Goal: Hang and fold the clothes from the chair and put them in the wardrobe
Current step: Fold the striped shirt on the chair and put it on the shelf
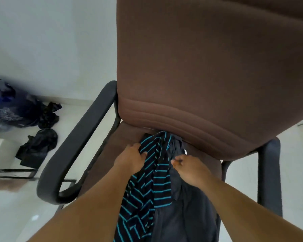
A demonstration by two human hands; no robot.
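A black shirt with teal stripes [152, 180] lies over the seat of a brown office chair [191, 75], trailing toward me. Under and beside it, on the right, lies a dark grey garment [187, 215]. My left hand [131, 158] grips the striped shirt's left edge near the backrest. My right hand [185, 165] pinches cloth where the striped shirt meets the grey garment; which of the two it holds is unclear. The wardrobe is out of view.
The chair has black armrests, one at left [73, 151] and one at right [269, 175]. On the pale floor at left lie dark crumpled clothes [38, 147] and a blue-black bag or pile [9, 105] by the white wall.
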